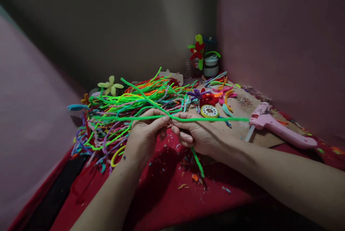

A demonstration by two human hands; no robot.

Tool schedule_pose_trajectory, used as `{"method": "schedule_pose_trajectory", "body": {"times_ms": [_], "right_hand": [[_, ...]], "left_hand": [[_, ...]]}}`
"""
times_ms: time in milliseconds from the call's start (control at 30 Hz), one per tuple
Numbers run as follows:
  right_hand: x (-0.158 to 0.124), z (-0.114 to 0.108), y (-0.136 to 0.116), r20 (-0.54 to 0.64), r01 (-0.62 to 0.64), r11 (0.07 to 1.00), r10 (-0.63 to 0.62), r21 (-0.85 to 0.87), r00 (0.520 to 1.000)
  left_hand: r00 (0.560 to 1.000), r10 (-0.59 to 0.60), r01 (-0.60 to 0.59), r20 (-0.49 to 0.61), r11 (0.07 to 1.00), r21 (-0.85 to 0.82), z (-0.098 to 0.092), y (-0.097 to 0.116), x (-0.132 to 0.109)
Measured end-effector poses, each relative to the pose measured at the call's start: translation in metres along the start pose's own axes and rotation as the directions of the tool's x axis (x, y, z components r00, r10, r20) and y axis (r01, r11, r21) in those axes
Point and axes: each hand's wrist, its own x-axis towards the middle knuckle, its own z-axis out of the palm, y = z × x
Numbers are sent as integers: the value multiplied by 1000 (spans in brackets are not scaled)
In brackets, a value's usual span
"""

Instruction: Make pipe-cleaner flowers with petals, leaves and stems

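Bright green pipe cleaners cross one another in front of me, one running sideways and another slanting from upper left to lower right. My left hand pinches them close to the crossing point, thumb on top. From the other side my right hand grips them too, its fingers curled and almost touching the left fingertips. Just behind my hands lies a large heap of colourful pipe cleaners. Exactly how the strands join at the crossing is partly covered by my fingers.
A pink glue gun rests at right on a cardboard sheet. Near it are a yellow-rimmed disc and a purple flower. Behind stand a red flower and a lidded jar. Scraps litter the red cloth.
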Motion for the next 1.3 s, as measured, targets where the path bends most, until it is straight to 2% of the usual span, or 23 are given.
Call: {"method": "schedule_pose_trajectory", "body": {"times_ms": [67, 100, 167, 233, 300, 367, 433, 500, 533, 600, 667, 733, 833, 900, 967, 1067, 1167, 1300], "right_hand": [[0, 1, -2, -6, -5, 1000, 5, -4, 1000], [0, 1, -3, -20, -2, 1000, 1, -18, 1000], [0, 3, -4, -60, 4, 997, -8, -72, 998], [-1, 3, -5, -96, 0, 990, -14, -144, 995], [0, 3, -5, -110, 11, 980, -34, -199, 993], [0, 3, -5, -114, 46, 972, -74, -231, 991], [1, 2, -5, -124, 77, 959, -114, -273, 986], [1, 1, -4, -138, 88, 943, -139, -321, 981], [2, 1, -4, -151, 98, 935, -157, -340, 976], [2, 1, -3, -185, 122, 927, -198, -356, 963], [2, 2, -3, -207, 154, 922, -239, -356, 949], [2, 3, -4, -208, 168, 919, -253, -357, 945], [1, 4, -6, -183, 183, 895, -276, -406, 944], [-1, 5, -6, -130, 216, 874, -299, -435, 945], [-3, 7, -7, -69, 249, 871, -306, -424, 950], [-6, 11, -8, -28, 265, 891, -295, -369, 955], [-9, 14, -10, -33, 277, 883, -313, -378, 949], [-12, 17, -10, -14, 311, 857, -347, -411, 938]], "left_hand": [[988, 141, -128, -59, 974, 188, 1, -1, -2], [969, 236, -205, -70, 932, 300, 0, -2, -2], [903, 429, -357, -31, 787, 503, -1, -3, -1], [823, 567, -455, 36, 621, 638, -4, -3, 1], [763, 640, -488, 92, 477, 731, -8, -3, 3], [740, 654, -489, 155, 367, 791, -11, -3, 5], [759, 614, -492, 218, 320, 810, -13, -2, 6], [797, 558, -491, 231, 377, 785, -13, 0, 6], [822, 529, -479, 211, 443, 757, -12, 1, 5], [898, 421, -392, 127, 634, 667, -10, 4, 3], [973, 221, -225, 72, 816, 533, -9, 8, 1], [996, 28, -60, 89, 922, 383, -10, 11, 0], [983, -158, 142, 95, 977, 161, -14, 13, 1], [962, -260, 255, 83, 965, 67, -17, 13, 3], [934, -324, 329, 148, 944, -14, -18, 13, 6], [857, -384, 463, 344, 867, -185, -18, 11, 7], [779, -429, 579, 457, 772, -263, -18, 7, 6], [739, -421, 613, 526, 744, -265, -17, 3, 4]]}}
